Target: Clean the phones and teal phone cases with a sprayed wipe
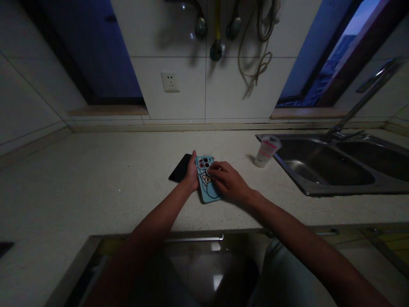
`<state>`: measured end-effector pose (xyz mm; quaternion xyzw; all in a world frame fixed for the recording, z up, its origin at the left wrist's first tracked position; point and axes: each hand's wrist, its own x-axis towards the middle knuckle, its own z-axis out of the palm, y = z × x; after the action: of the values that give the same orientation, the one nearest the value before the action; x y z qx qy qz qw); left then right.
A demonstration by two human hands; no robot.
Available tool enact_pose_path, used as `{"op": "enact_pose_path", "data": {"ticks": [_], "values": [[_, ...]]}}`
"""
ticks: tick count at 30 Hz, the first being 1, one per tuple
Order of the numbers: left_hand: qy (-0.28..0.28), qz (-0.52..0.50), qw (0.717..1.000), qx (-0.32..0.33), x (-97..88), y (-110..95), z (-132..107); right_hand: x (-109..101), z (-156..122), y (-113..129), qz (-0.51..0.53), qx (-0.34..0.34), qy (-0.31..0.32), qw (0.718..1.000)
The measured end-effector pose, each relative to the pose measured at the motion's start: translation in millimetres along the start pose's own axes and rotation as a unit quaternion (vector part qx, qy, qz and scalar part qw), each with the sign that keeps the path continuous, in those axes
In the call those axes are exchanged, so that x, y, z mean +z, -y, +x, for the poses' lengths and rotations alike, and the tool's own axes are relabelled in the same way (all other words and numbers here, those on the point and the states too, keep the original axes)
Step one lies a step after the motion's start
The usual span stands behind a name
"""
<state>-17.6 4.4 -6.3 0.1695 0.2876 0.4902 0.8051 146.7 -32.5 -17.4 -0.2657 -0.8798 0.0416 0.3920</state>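
Note:
A light blue phone case (211, 192) with a cartoon drawing and camera cut-outs at its top is on or just above the countertop. Along its left edge, my left hand (192, 172) grips it, thumb pointing up. My right hand (228, 181) is over the right side of the case, its fingers pinched together near the drawing. A small whitish bit shows at those fingertips, too small to name. Partly behind my left hand, a black phone (180, 169) lies flat on the counter.
A clear plastic cup (267, 151) with pink print stands tilted-looking on the pale countertop (143, 157), right of my hands. Farther right is a steel double sink (319, 164) with a faucet (361, 100). A wall socket (170, 81) and hanging hoses are behind; the counter's front edge is near me.

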Motion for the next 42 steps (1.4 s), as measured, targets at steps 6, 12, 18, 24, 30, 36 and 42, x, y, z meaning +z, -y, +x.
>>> {"op": "enact_pose_path", "data": {"ticks": [6,12,18,24,30,36,42], "values": [[-0.024,0.022,0.999,0.012,1.3,0,-2,-9,3,8,0.077,-0.070,0.102,0.989],[-0.017,0.019,1.000,0.003,3.9,0,-7,-9,1,15,0.167,-0.127,0.195,0.958],[-0.009,0.008,1.000,0.008,-0.4,-3,-5,-19,2,11,0.166,-0.116,0.254,0.946],[-0.008,-0.015,1.000,0.025,-6.1,-6,-2,-43,2,-5,0.107,-0.039,0.297,0.948],[-0.015,-0.065,0.994,0.082,-7.4,-8,-1,-50,1,-16,0.091,0.013,0.260,0.961],[-0.018,-0.090,0.990,0.105,-5.9,-7,-1,-58,1,-22,0.147,0.045,0.187,0.970],[-0.019,-0.097,0.990,0.104,-6.8,-6,-1,-53,1,-20,0.165,0.009,0.143,0.976]]}}
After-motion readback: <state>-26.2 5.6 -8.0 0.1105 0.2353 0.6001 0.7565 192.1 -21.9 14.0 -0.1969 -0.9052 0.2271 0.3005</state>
